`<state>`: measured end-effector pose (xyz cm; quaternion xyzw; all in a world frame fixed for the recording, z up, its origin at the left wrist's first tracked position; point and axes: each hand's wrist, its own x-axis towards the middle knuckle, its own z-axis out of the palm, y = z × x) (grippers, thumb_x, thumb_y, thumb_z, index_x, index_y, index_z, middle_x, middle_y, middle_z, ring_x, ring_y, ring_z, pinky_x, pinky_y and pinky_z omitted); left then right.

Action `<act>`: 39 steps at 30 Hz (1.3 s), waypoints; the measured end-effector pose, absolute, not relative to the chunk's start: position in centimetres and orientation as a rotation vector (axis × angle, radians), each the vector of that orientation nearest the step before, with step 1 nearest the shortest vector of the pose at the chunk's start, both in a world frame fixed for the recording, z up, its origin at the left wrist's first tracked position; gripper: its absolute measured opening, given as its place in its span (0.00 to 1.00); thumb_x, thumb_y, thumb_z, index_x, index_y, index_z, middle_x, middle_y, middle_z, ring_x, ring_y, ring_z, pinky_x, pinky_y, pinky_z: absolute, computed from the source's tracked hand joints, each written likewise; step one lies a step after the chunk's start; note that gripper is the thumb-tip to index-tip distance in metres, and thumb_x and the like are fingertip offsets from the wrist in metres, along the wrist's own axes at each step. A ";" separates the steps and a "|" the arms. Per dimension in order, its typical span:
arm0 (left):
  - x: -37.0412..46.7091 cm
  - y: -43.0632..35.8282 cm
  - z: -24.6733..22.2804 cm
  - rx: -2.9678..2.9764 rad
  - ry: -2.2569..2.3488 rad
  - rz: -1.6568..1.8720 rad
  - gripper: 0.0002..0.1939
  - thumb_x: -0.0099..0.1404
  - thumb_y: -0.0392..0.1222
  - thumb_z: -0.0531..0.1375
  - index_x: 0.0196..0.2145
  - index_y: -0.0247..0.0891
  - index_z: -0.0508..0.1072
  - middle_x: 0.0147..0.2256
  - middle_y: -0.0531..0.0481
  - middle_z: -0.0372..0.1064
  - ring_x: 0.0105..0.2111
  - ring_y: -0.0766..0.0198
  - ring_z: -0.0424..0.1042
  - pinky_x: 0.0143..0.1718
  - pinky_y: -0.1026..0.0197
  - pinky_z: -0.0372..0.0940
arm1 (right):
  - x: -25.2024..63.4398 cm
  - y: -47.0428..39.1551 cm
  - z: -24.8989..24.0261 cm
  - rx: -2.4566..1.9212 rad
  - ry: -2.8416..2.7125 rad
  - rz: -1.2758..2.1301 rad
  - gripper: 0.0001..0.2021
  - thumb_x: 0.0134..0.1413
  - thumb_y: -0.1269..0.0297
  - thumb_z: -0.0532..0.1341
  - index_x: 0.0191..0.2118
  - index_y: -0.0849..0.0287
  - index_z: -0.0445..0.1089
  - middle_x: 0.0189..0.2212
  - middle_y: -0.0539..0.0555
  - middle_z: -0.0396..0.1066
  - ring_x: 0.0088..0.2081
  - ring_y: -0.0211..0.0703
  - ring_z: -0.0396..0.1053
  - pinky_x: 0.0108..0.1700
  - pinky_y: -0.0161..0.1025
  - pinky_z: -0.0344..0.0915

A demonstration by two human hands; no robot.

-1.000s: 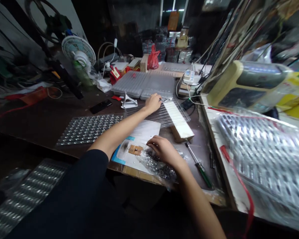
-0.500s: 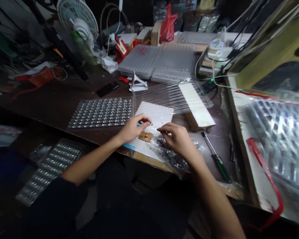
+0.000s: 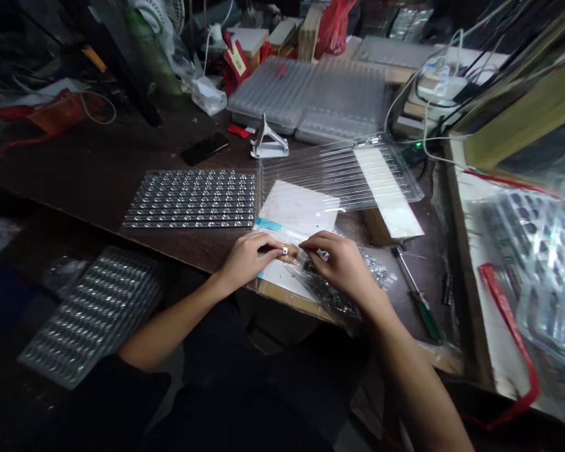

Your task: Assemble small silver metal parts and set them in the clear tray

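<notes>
My left hand (image 3: 250,258) is closed in a pinch on a small shiny metal part (image 3: 285,250), right at a little brown block (image 3: 290,256). The block lies on a white board (image 3: 302,205) with blue tape (image 3: 268,224) on it. Just to the right, my right hand (image 3: 335,257) is also pinched, fingertips close to the block; whatever they hold is too small to name. Beneath my right hand lies a clear plastic bag (image 3: 341,295) of small metal parts, partly hidden by the hand.
Left of the board lies a tray of shiny parts (image 3: 193,198). A clear ribbed tray (image 3: 311,172) and a white-topped block (image 3: 388,194) sit behind. A green-handled screwdriver (image 3: 424,311) lies at right. Also near are a phone (image 3: 205,149) and a white stand (image 3: 269,141).
My left hand has moved down toward the brown block, bringing the small metal part to it. My right hand stays pinched close by. The camera view has shifted slightly.
</notes>
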<state>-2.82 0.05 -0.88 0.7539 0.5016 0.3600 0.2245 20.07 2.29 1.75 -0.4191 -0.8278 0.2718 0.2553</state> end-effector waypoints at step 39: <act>-0.2 -0.1 -0.8 2.104 1.437 0.959 0.03 0.63 0.36 0.66 0.34 0.39 0.75 0.34 0.50 0.77 0.37 0.58 0.74 0.42 0.56 0.66 | 20.3 1.2 2.9 -1.421 -2.684 0.582 0.06 0.62 0.69 0.59 0.37 0.60 0.75 0.36 0.58 0.76 0.36 0.46 0.73 0.34 0.37 0.60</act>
